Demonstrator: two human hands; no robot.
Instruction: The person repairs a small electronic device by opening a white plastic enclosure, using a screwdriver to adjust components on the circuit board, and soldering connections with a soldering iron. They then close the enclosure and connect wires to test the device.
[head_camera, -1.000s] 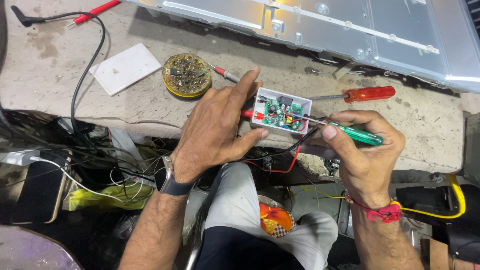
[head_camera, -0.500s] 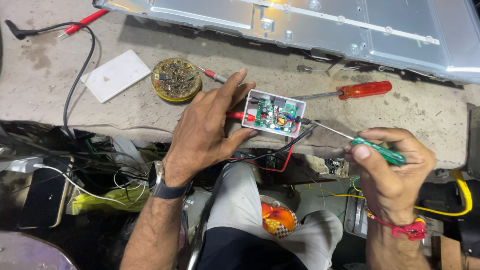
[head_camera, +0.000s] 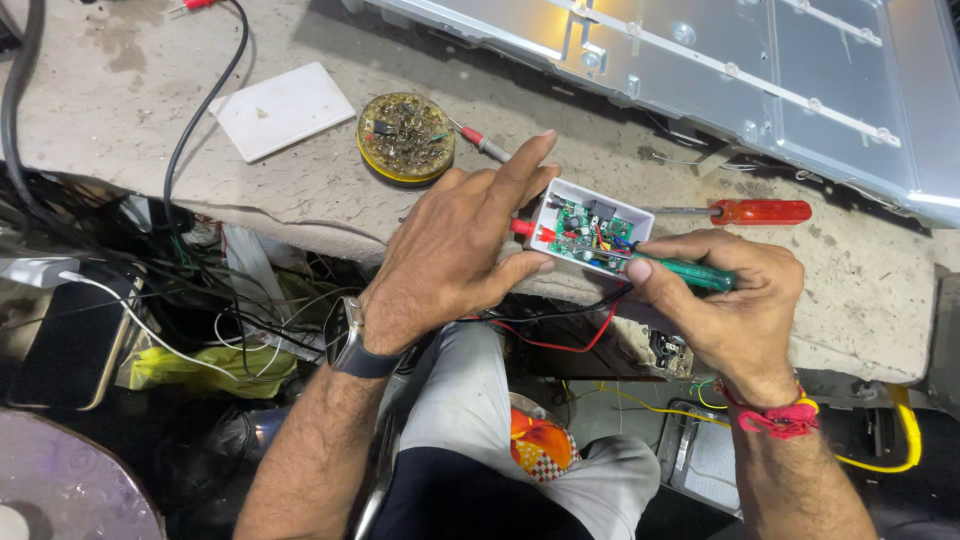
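Head view, looking down at a messy stone bench (head_camera: 120, 130). Far left there's a black cable (head_camera: 205, 120) snaking down off the edge, then a white plate (head_camera: 283, 108) lying flat, and just right of it a round yellow tin (head_camera: 405, 136) full of solder bits, with a red-tipped probe (head_camera: 483, 146) beside it.

Middle of the shot: the left hand (head_camera: 455, 250) is clamped around the left end of a small white box (head_camera: 585, 232) that's open on top, green circuit board (head_camera: 590, 228) showing inside. Thumb underneath, fingers over the far edge, so it's properly gripped, held right at the near lip of the bench. Red and black wires (head_camera: 560, 335) hang out of it.

The right hand (head_camera: 730, 300) is closed around a green screwdriver (head_camera: 690, 273). Its long axis runs roughly left-right, tip pointing left into the near right side of the board. So the box sits directly left of that hand, touching distance, and the tool only has to go along its own line.

Further right, a red screwdriver (head_camera: 755, 211) lies flat, and a metal panel (head_camera: 760, 70) spans the far side.
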